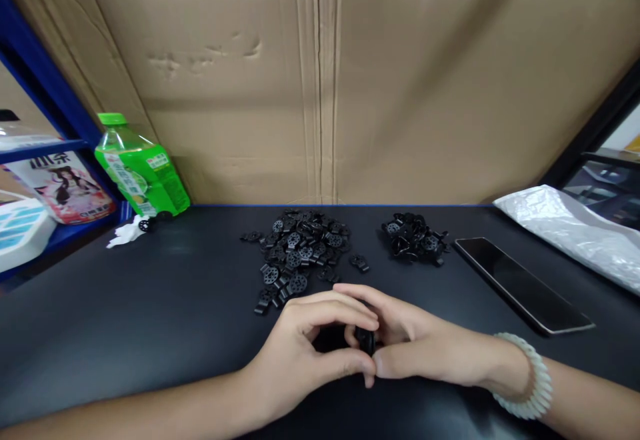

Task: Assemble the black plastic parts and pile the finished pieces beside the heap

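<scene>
- Part [367, 340], small and black, sits pinched between both hands just above the table [150, 307], near the front edge.
- Left hand [305, 347] and right hand [425, 343] press fingertips together on it.
- Risk: it could slip out and land in the big pile [297, 257], mixing with loose pieces.
- Small pile [414, 237] and phone [520, 283] lie apart.

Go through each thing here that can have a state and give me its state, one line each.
Bottle: capped, leaning tilted.
Phone: screen dark, lying flat.
Larger pile of black parts: loose, spread out.
Smaller pile: loose, heaped.
Black part: pinched between both hands.
Left hand: closed on it.
Right hand: closed on it.
</scene>
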`<state>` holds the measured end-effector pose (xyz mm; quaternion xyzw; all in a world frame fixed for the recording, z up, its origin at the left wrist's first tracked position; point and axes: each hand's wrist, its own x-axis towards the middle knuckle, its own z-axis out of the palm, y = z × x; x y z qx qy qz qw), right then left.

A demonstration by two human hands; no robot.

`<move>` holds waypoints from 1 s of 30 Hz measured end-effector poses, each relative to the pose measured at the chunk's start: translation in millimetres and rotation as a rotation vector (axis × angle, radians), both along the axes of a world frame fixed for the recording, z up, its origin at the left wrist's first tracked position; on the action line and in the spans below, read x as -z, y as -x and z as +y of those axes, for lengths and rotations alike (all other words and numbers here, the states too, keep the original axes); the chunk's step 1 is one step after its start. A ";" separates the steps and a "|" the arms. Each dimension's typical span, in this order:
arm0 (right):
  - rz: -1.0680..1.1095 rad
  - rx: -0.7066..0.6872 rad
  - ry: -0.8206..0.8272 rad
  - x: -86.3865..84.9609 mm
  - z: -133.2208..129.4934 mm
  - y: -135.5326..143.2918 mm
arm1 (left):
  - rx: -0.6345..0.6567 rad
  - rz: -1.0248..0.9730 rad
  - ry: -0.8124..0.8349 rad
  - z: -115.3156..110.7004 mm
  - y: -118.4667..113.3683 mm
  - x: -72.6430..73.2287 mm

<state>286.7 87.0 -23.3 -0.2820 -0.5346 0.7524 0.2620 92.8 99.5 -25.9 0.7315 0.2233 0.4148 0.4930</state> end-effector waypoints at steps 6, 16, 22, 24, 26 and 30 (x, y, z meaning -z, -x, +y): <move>0.191 -0.051 0.151 1.5 3.1 1.0 | 0.037 -0.019 0.052 -0.9 0.0 0.1; 0.313 -0.129 0.314 1.4 3.3 3.0 | -0.005 -0.003 0.026 -1.7 -2.1 -4.0; 0.316 -0.134 0.316 4.9 4.0 4.4 | 0.004 0.028 0.015 -2.7 -4.6 -3.8; 0.296 -0.132 0.298 6.1 3.8 4.8 | 0.010 0.049 0.013 -3.0 -5.5 -2.8; 0.281 -0.132 0.279 6.2 3.3 5.3 | 0.013 0.065 0.005 -3.5 -6.1 -2.1; 0.265 -0.116 0.263 4.2 1.9 6.1 | -0.017 0.055 -0.064 -4.4 -6.7 -2.1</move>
